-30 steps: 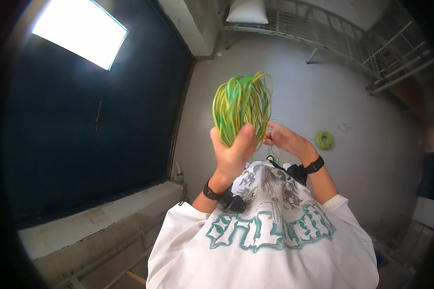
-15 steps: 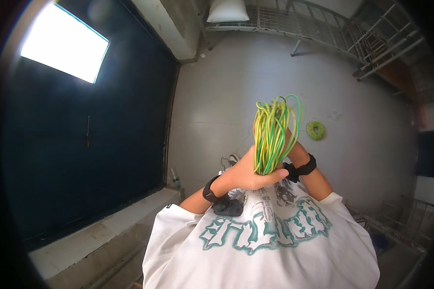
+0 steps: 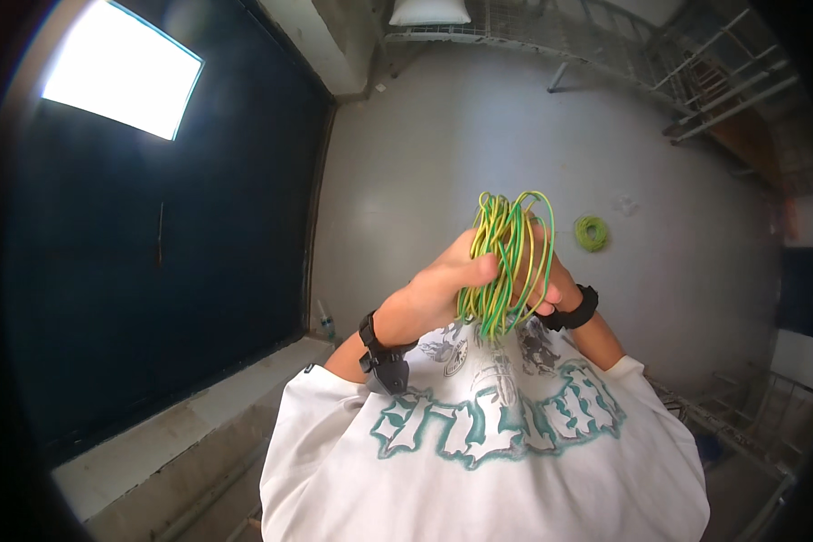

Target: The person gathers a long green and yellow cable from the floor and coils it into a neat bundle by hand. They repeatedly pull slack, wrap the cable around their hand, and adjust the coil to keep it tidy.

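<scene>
Shifted higher on the green-yellow wire coil (image 3: 496, 294), the left hand (image 3: 443, 282) clasps strands, best kept snug and even; the right hand (image 3: 562, 282), half hidden, has an unclear grip.

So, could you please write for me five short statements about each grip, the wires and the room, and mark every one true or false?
1. The left-hand grip holds the yellow-green wire bundle. True.
2. The right-hand grip is fully out of view. False: it shows partly, behind the wire loops.
3. A white pillow rests on the metal bed frame. True.
4. The second coil lies on that bed frame. False: it lies on the floor.
5. The shirt is white with a printed design. True.
</scene>
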A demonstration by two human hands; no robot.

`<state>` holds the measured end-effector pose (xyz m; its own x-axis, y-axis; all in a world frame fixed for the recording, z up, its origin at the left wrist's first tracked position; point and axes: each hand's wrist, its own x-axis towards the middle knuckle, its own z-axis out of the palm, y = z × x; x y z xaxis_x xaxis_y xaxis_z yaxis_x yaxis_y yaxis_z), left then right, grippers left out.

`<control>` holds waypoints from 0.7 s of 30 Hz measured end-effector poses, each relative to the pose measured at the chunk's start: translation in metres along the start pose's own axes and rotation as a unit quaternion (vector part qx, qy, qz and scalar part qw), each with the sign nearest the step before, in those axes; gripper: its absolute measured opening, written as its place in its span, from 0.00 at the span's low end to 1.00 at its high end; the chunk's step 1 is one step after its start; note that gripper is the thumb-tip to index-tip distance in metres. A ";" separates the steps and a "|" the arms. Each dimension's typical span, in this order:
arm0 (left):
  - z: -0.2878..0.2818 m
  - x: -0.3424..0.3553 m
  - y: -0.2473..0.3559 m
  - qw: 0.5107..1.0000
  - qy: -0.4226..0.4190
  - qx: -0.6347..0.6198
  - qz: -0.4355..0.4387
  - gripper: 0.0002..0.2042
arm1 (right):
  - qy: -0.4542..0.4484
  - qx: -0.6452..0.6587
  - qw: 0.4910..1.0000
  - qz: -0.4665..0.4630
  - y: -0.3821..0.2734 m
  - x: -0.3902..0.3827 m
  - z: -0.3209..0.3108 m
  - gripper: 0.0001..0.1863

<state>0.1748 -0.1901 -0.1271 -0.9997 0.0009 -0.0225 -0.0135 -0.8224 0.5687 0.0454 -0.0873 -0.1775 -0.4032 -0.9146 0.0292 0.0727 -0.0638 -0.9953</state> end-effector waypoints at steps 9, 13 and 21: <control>0.009 -0.004 0.003 0.995 0.078 0.065 -0.022 0.16 | -0.044 -0.214 0.972 -0.081 0.012 0.026 -0.001 0.14; 0.007 -0.014 0.002 0.997 0.074 0.019 0.007 0.10 | -0.128 -0.125 0.984 -0.001 0.016 0.030 -0.011 0.10; 0.005 -0.051 0.012 0.986 0.034 0.039 0.156 0.08 | -0.357 -0.071 0.923 0.125 0.025 0.035 -0.071 0.13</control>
<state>0.2251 -0.1973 -0.1151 -0.9518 -0.2861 0.1106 0.2913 -0.7299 0.6184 -0.0319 -0.0928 -0.2084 0.3184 -0.9267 -0.1997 -0.0578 0.1913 -0.9798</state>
